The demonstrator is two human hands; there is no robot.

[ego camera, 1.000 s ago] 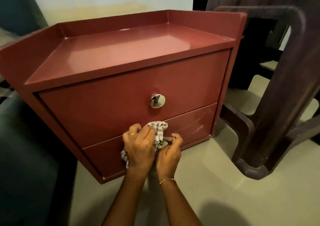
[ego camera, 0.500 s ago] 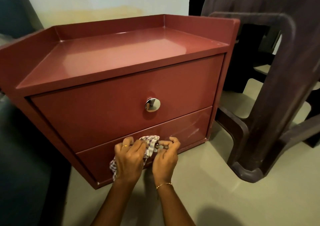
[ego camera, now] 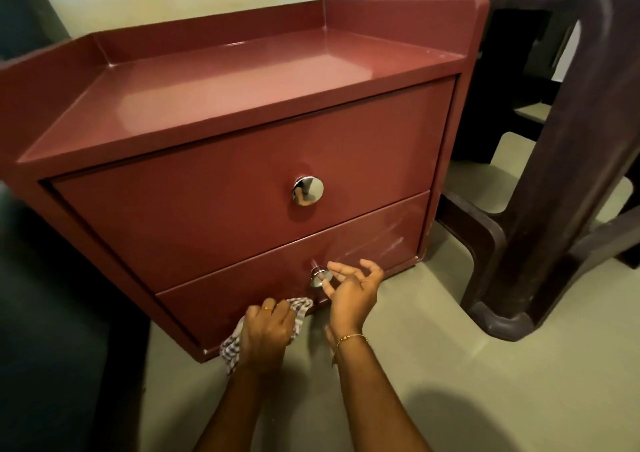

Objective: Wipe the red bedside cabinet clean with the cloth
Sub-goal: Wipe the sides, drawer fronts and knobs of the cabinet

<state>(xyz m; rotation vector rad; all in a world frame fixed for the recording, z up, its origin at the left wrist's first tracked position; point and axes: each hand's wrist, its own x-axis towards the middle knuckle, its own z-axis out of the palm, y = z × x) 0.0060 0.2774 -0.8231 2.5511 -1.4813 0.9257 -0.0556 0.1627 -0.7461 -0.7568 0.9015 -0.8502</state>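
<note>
Fingers (ego camera: 277, 313) of the left hand (ego camera: 265, 334) grip the cloth (ego camera: 231, 347) against the cabinet's (ego camera: 242, 181) lower drawer (ego camera: 374, 240); right hand (ego camera: 349, 295) hangs loosely spread just beside the lower knob (ego camera: 318, 277)

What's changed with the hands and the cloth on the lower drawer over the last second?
The left hand has carried the cloth down off the lower knob to the lower drawer's bottom edge, still gripping it. The right hand has let go and opened beside the knob, which is now uncovered. The red cabinet, both drawers shut, and the upper knob look unchanged.
</note>
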